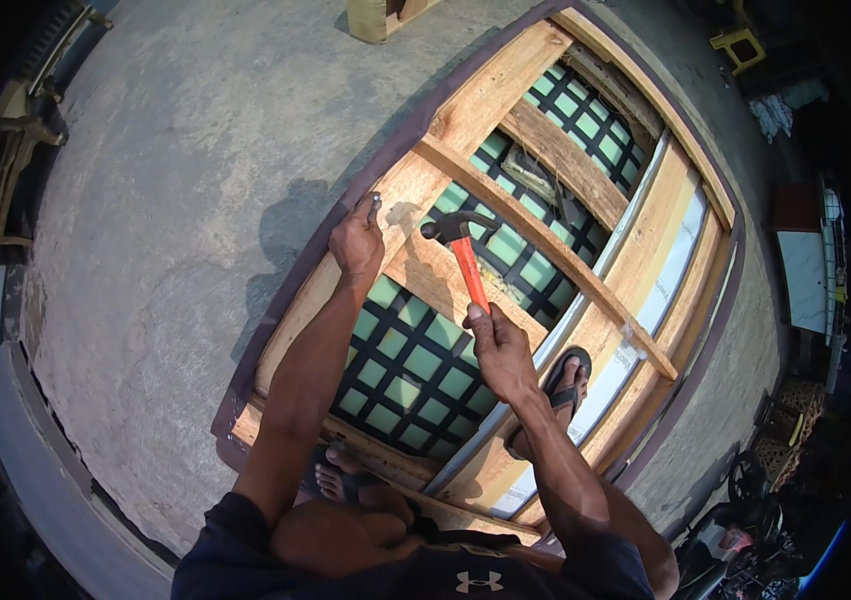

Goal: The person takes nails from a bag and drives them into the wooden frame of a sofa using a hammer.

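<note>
My right hand (502, 350) grips the lower end of an orange-handled claw hammer (468, 268). The dark hammer head is raised over the frame, to the right of my left hand. My left hand (357, 240) is closed at the left edge of a large wooden frame (491, 85), on the pale side board. Its fingers pinch near the wood, but whatever they hold is too small to make out. Black straps (398, 362) criss-cross in the frame's openings over light green material. A slanting wooden crosspiece (556, 250) runs over the frame.
Dark fabric (286, 270) wraps the frame's outer edge. My sandalled foot (568, 380) stands on the right-hand boards; my other foot (334, 474) is near the lower edge. Carved furniture (16, 170) stands at far left, a yellow object (739, 48) at upper right, and a wicker basket (796, 410) at right.
</note>
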Motion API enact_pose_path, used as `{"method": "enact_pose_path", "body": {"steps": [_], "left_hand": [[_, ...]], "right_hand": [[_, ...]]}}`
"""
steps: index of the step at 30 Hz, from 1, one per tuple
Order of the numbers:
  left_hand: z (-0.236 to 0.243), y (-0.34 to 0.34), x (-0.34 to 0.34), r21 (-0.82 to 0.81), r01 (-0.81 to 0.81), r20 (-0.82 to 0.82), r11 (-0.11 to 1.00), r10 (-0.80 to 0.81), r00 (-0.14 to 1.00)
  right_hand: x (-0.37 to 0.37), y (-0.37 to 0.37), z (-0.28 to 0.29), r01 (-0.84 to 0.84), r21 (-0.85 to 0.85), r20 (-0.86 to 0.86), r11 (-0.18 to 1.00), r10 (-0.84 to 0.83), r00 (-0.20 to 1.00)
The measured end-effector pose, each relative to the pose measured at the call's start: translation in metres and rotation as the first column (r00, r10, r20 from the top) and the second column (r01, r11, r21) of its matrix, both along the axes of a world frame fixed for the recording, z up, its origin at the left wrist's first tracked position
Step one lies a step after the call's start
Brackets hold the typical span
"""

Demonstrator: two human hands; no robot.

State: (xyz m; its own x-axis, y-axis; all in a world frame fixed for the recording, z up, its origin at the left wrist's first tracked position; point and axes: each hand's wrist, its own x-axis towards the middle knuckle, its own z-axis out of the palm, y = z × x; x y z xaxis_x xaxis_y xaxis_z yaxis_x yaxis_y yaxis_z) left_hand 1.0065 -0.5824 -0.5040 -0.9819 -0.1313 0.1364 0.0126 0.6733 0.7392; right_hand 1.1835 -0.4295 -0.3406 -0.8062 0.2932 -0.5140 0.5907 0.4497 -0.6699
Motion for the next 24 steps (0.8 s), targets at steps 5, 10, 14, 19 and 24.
{"method": "enact_pose_path", "body": {"steps": [5,10,14,19,24], "left_hand": [[-0.011,-0.001,-0.005,0.008,-0.039,-0.108,0.999,0.04,0.993],[0.0,0.005,-0.002,-0.079,0.005,0.149,0.997,0.007,0.989],[-0.004,0.007,-0.001,-0.049,0.005,0.06,0.999,-0.002,0.998],[-0.007,-0.001,0.001,-0.018,-0.026,-0.083,0.999,0.025,0.996],[0.003,0.002,0.005,-0.048,-0.001,0.098,0.999,0.006,0.995]], "right_hand": [[-0.035,-0.014,-0.021,-0.058,0.134,-0.147,0.989,0.077,0.986],[-0.063,-0.033,-0.045,-0.011,0.126,-0.351,0.992,0.055,0.935],[-0.075,-0.031,-0.074,-0.03,0.255,-0.409,0.966,0.136,0.902],[-0.078,-0.03,-0.053,-0.088,0.205,-0.32,0.975,0.152,0.935],[-0.077,-0.016,-0.085,-0.203,0.431,-0.253,0.879,0.334,0.908]]}}
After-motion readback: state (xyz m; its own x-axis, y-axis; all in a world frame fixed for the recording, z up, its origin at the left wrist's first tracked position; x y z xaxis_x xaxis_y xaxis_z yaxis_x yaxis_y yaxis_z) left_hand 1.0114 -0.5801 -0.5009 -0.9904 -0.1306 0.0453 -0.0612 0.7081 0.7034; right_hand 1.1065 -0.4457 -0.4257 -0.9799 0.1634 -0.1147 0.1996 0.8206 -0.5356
